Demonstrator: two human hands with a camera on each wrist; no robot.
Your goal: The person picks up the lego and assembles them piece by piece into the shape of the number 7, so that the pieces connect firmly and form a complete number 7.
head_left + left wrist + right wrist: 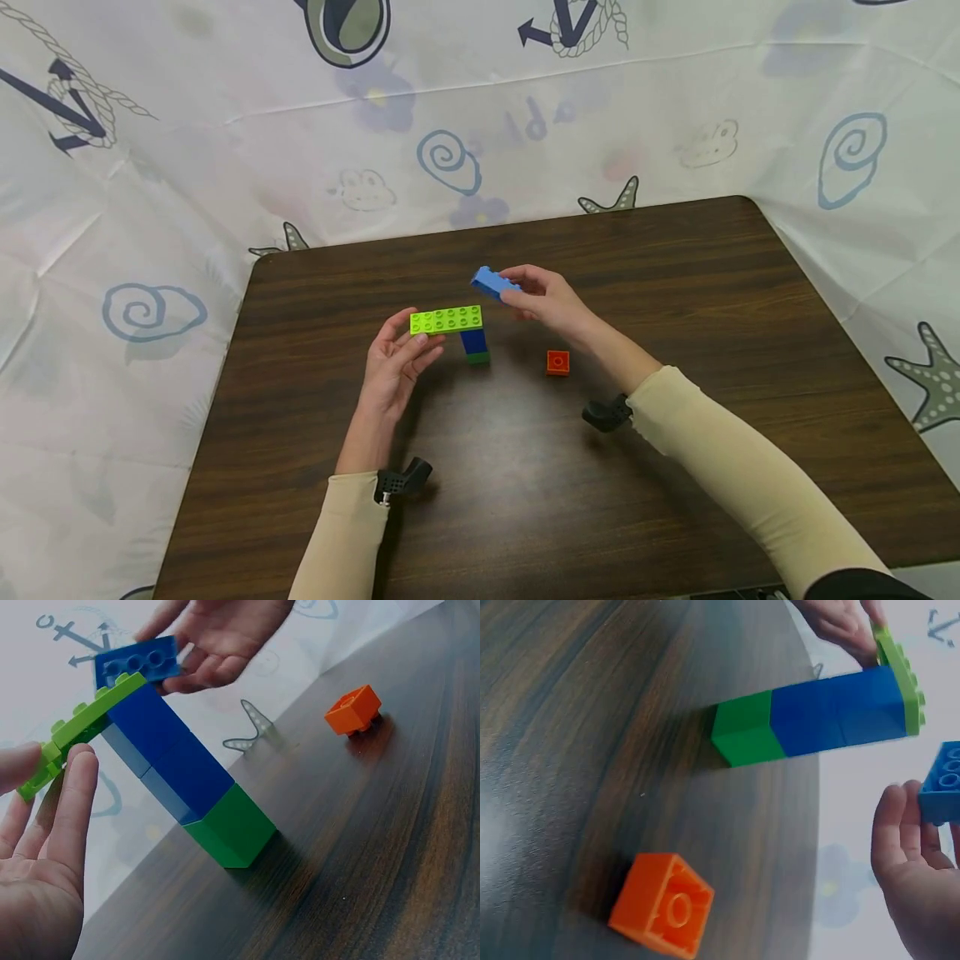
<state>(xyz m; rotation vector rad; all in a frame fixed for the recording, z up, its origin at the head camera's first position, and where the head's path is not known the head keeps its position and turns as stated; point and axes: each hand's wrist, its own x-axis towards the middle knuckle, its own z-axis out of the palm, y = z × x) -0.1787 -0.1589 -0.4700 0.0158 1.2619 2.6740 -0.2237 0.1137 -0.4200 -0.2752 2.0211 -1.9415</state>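
A tower stands on the table, with a green brick point(232, 829) at the bottom and two dark blue bricks point(172, 761) stacked above it. Across its top lies a long lime green brick point(446, 320), studs up, jutting out to the left. My left hand point(393, 367) pinches the jutting end between thumb and fingers. Raised just behind and to the right of the tower, my right hand point(551, 298) grips a light blue brick point(493, 283) by its right end. The wrist views show this brick's hollow underside.
An orange-red brick point(558, 362) lies upside down on the dark wooden table point(480, 500), right of the tower and below my right forearm. A white printed sheet point(300, 158) hangs behind the table's far edge. Each wrist carries a black camera.
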